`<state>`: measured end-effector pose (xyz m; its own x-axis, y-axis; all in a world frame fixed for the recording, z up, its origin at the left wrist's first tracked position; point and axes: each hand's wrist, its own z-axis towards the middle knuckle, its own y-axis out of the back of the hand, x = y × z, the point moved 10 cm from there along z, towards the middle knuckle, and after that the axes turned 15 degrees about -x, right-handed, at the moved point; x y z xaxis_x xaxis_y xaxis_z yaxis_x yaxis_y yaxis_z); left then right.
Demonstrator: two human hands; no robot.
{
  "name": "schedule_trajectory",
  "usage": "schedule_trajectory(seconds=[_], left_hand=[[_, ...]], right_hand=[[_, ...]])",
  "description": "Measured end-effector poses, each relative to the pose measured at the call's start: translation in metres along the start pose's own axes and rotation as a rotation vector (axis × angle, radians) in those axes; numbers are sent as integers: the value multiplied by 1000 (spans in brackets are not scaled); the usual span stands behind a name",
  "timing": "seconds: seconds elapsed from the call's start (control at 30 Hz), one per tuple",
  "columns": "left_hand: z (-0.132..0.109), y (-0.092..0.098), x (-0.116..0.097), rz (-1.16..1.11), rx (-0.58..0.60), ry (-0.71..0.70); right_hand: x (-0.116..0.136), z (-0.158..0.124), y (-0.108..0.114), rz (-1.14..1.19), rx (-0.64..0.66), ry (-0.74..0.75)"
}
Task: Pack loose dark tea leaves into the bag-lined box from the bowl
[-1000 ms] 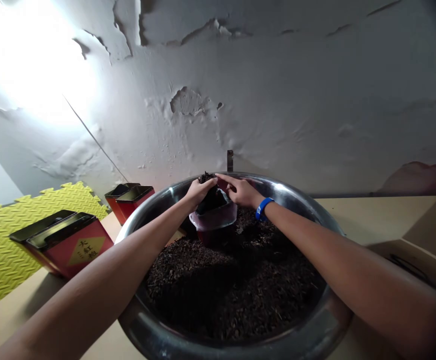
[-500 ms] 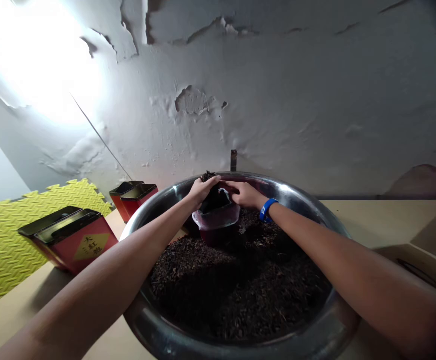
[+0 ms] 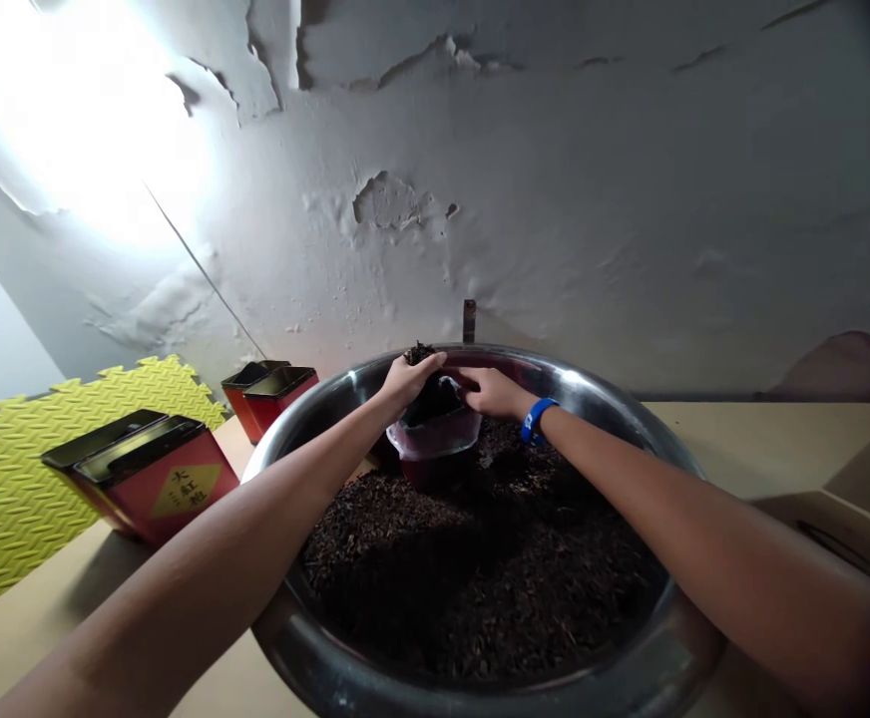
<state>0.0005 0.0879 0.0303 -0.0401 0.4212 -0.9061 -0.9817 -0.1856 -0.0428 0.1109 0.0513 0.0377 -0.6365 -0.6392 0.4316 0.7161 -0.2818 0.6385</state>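
My left hand [image 3: 409, 381] is cupped round a clump of dark loose tea leaves [image 3: 420, 352], which heap above the fingers. Below it a red tin [image 3: 435, 471] stands among the leaves, with a clear plastic bag [image 3: 439, 436] folded over its rim. My right hand [image 3: 496, 392], with a blue wristband above it, has its fingers closed at the bag's upper right edge; the fingertips are partly hidden. More tea leaves [image 3: 510, 608] spread across the large steel basin [image 3: 555, 688] that holds the tin.
Red and black tins [image 3: 181, 479] stand on the table [image 3: 8, 648] left of the basin, with more tins [image 3: 274, 394] behind. A yellow foam mat [image 3: 1, 499] lies at far left. A shallow box [image 3: 839, 529] sits at right. Behind rises a wall with peeling paint [image 3: 592, 229].
The view has shifted very slightly. My right hand's index finger has curled in towards the bag's edge. The left hand stays over the tin with its clump of tea leaves.
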Motion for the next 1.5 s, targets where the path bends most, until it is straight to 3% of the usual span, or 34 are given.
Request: schedule_trajectory(seconds=[0.13, 0.3, 0.5, 0.67, 0.83, 1.0, 1.13, 1.5], left_hand=[[1, 1, -1, 9, -7, -26], [-1, 0, -2, 8, 19, -9], [1, -1, -1, 5, 16, -29], [0, -2, -1, 17, 27, -20], [0, 1, -2, 41, -4, -15], [-1, 1, -3, 42, -2, -9], [0, 2, -3, 48, -9, -28], [-1, 0, -1, 55, 13, -25]], right_hand=[[-5, -2, -9, 56, 82, -46], [-3, 2, 4, 29, -97, 10], [1, 0, -6, 6, 2, 35], [2, 2, 5, 6, -130, 84], [8, 1, -5, -39, -61, 159], [9, 4, 1, -40, -141, 180], [1, 3, -9, -110, -55, 135], [7, 2, -7, -11, -74, 183]])
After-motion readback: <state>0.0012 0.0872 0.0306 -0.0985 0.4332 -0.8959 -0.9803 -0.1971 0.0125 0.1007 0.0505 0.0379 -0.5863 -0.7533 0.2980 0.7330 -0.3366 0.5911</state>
